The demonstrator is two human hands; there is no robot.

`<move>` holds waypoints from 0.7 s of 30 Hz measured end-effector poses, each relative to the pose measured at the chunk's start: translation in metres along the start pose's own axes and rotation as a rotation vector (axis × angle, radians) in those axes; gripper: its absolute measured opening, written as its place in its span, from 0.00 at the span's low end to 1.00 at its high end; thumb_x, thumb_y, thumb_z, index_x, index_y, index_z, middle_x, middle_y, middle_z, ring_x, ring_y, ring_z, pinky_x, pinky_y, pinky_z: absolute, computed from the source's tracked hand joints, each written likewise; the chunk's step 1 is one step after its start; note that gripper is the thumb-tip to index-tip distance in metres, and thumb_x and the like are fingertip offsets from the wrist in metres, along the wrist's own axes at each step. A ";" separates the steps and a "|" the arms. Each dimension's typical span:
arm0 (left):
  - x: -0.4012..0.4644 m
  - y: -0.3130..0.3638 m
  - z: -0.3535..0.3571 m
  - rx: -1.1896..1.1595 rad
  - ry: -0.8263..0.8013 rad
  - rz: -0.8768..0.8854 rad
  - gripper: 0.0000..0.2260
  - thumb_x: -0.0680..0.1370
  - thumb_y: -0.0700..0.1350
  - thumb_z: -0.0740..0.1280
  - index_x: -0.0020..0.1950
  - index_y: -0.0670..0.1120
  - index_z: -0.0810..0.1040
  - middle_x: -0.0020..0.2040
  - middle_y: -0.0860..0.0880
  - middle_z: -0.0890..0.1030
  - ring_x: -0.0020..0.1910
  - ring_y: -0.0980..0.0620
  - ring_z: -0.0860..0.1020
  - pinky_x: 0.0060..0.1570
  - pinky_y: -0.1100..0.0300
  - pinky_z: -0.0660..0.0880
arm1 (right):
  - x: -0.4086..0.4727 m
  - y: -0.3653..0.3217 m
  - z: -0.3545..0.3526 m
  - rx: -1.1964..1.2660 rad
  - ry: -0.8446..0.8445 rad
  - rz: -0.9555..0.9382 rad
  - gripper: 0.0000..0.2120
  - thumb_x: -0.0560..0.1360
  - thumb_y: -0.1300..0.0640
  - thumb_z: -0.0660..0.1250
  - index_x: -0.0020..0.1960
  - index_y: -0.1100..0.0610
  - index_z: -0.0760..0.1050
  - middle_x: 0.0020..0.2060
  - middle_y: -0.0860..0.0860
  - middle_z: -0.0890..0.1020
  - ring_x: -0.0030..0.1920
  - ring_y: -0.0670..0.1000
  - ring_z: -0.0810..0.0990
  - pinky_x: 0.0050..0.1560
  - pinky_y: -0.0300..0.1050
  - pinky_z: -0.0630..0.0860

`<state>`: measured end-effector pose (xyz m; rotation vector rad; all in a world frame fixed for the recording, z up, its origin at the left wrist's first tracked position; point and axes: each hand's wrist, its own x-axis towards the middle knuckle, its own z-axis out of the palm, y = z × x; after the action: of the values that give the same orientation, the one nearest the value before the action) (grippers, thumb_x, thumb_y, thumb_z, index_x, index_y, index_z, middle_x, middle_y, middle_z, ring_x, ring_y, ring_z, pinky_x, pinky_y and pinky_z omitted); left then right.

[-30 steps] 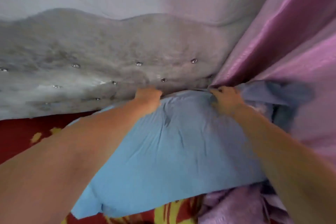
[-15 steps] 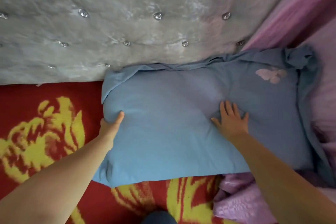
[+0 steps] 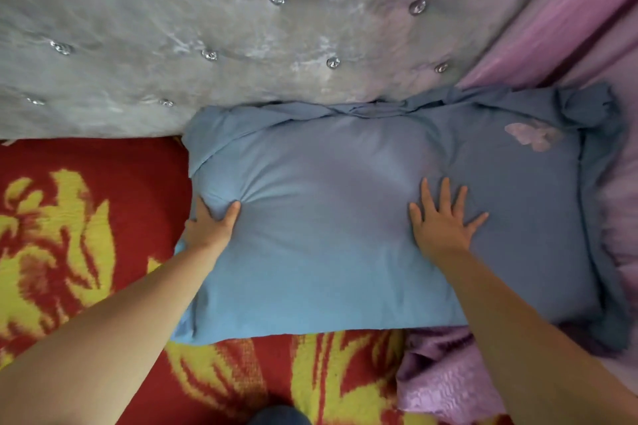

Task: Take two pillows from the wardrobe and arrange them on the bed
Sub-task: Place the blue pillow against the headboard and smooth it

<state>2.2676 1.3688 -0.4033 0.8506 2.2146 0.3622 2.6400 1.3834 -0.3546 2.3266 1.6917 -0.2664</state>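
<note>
A blue pillow (image 3: 328, 235) with a pale butterfly print near its far right corner lies flat on the bed, its far edge against the grey tufted headboard (image 3: 241, 45). My left hand (image 3: 212, 226) pinches the pillow's left side, thumb on top and fingers under the edge. Spread flat on top of the pillow, right of its middle, rests my right hand (image 3: 443, 221). Only one pillow is in view.
A red blanket with yellow flower pattern (image 3: 86, 235) covers the bed to the left and in front. Crumpled purple fabric (image 3: 448, 379) lies at the front right. A purple curtain (image 3: 569, 28) hangs along the right side.
Both hands came down from the pillow's far edge at the headboard. The left moved to the pillow's left side, the right pressed flat on top. The view tilted down onto the bed.
</note>
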 end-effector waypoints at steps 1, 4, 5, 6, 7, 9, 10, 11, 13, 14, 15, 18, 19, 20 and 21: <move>0.005 0.000 0.000 0.010 -0.013 -0.006 0.39 0.73 0.67 0.61 0.78 0.53 0.49 0.71 0.33 0.64 0.68 0.32 0.66 0.68 0.41 0.64 | 0.001 0.000 0.000 -0.008 -0.020 0.004 0.27 0.81 0.40 0.43 0.77 0.40 0.39 0.79 0.46 0.40 0.78 0.57 0.37 0.68 0.76 0.39; -0.002 0.009 -0.005 0.040 0.025 0.032 0.38 0.75 0.64 0.61 0.78 0.49 0.50 0.71 0.33 0.63 0.68 0.32 0.66 0.66 0.40 0.64 | -0.003 0.000 -0.008 -0.016 -0.076 -0.001 0.27 0.81 0.39 0.43 0.77 0.40 0.38 0.78 0.47 0.39 0.77 0.57 0.36 0.68 0.76 0.40; -0.011 0.015 -0.009 0.061 0.076 0.079 0.37 0.75 0.62 0.63 0.77 0.47 0.52 0.71 0.34 0.64 0.68 0.32 0.65 0.66 0.39 0.64 | -0.005 0.000 -0.014 -0.008 -0.093 -0.002 0.28 0.81 0.39 0.43 0.78 0.41 0.39 0.78 0.47 0.39 0.77 0.57 0.36 0.69 0.76 0.40; -0.020 0.022 -0.014 0.096 0.132 0.149 0.36 0.75 0.59 0.64 0.77 0.46 0.54 0.71 0.34 0.65 0.68 0.33 0.65 0.65 0.39 0.65 | -0.008 -0.002 -0.022 0.008 -0.107 -0.003 0.28 0.81 0.39 0.43 0.78 0.42 0.40 0.79 0.47 0.40 0.78 0.56 0.37 0.69 0.76 0.40; -0.030 0.033 -0.021 0.148 0.163 0.240 0.35 0.75 0.57 0.66 0.76 0.45 0.56 0.72 0.35 0.64 0.70 0.35 0.65 0.65 0.40 0.65 | -0.013 -0.005 -0.032 0.026 -0.122 -0.009 0.28 0.81 0.39 0.44 0.78 0.43 0.41 0.79 0.48 0.42 0.78 0.56 0.38 0.69 0.74 0.40; -0.052 0.068 -0.034 0.273 0.131 0.448 0.33 0.76 0.55 0.65 0.76 0.44 0.58 0.74 0.37 0.63 0.73 0.38 0.61 0.68 0.43 0.62 | -0.025 -0.015 -0.058 0.059 -0.138 -0.042 0.27 0.82 0.42 0.47 0.79 0.47 0.46 0.79 0.50 0.48 0.78 0.55 0.45 0.71 0.71 0.43; -0.063 0.089 -0.040 0.310 0.090 0.537 0.32 0.77 0.55 0.64 0.76 0.44 0.58 0.74 0.38 0.63 0.74 0.40 0.61 0.69 0.45 0.61 | -0.031 -0.020 -0.075 0.084 -0.131 -0.070 0.27 0.82 0.44 0.49 0.78 0.50 0.51 0.78 0.52 0.54 0.78 0.56 0.51 0.72 0.68 0.48; -0.073 0.111 -0.047 0.327 0.041 0.613 0.31 0.78 0.55 0.63 0.76 0.44 0.58 0.74 0.39 0.64 0.73 0.41 0.61 0.70 0.47 0.61 | -0.037 -0.025 -0.092 0.116 -0.110 -0.102 0.25 0.82 0.47 0.51 0.76 0.53 0.58 0.76 0.54 0.60 0.75 0.57 0.59 0.72 0.65 0.55; -0.091 0.153 -0.065 0.366 -0.023 0.761 0.27 0.78 0.54 0.62 0.74 0.44 0.61 0.71 0.40 0.68 0.71 0.42 0.65 0.68 0.49 0.64 | -0.047 -0.035 -0.130 0.164 -0.030 -0.170 0.19 0.81 0.50 0.54 0.68 0.58 0.68 0.68 0.58 0.71 0.67 0.60 0.70 0.63 0.56 0.69; -0.098 0.171 -0.076 0.407 -0.033 0.832 0.26 0.79 0.54 0.62 0.74 0.45 0.63 0.70 0.41 0.69 0.70 0.43 0.67 0.67 0.49 0.66 | -0.051 -0.039 -0.149 0.171 0.008 -0.195 0.17 0.81 0.51 0.55 0.65 0.59 0.70 0.64 0.59 0.73 0.63 0.60 0.72 0.58 0.54 0.72; -0.104 0.186 -0.088 0.456 -0.034 0.898 0.25 0.79 0.54 0.62 0.73 0.45 0.64 0.69 0.42 0.70 0.68 0.43 0.69 0.65 0.50 0.67 | -0.054 -0.042 -0.169 0.168 0.031 -0.210 0.16 0.81 0.52 0.56 0.64 0.59 0.71 0.63 0.59 0.74 0.62 0.60 0.73 0.55 0.53 0.73; -0.113 0.217 -0.135 0.551 0.014 1.025 0.24 0.79 0.55 0.60 0.72 0.48 0.65 0.66 0.44 0.73 0.65 0.43 0.72 0.62 0.50 0.69 | -0.062 -0.057 -0.228 0.122 0.053 -0.212 0.18 0.81 0.51 0.55 0.67 0.58 0.69 0.64 0.58 0.73 0.65 0.59 0.71 0.57 0.53 0.73; -0.113 0.223 -0.154 0.564 0.039 1.059 0.23 0.79 0.55 0.60 0.72 0.48 0.65 0.65 0.44 0.74 0.64 0.43 0.72 0.61 0.50 0.69 | -0.067 -0.065 -0.247 0.113 0.059 -0.202 0.19 0.81 0.50 0.55 0.68 0.57 0.68 0.66 0.58 0.72 0.66 0.59 0.70 0.58 0.54 0.73; -0.112 0.226 -0.174 0.581 0.066 1.097 0.23 0.79 0.56 0.59 0.72 0.48 0.65 0.65 0.44 0.74 0.63 0.43 0.72 0.61 0.50 0.68 | -0.072 -0.075 -0.265 0.109 0.072 -0.189 0.19 0.81 0.49 0.55 0.69 0.57 0.68 0.67 0.57 0.71 0.66 0.59 0.70 0.58 0.55 0.73; -0.109 0.227 -0.195 0.601 0.091 1.134 0.23 0.79 0.56 0.59 0.72 0.48 0.64 0.64 0.44 0.75 0.63 0.43 0.73 0.61 0.50 0.68 | -0.079 -0.086 -0.282 0.108 0.089 -0.173 0.19 0.81 0.49 0.55 0.69 0.57 0.67 0.67 0.57 0.70 0.67 0.59 0.70 0.58 0.56 0.73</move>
<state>2.2907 1.4632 -0.1004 2.4271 1.6929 0.2295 2.5340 1.4236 -0.0716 2.3013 1.9720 -0.2973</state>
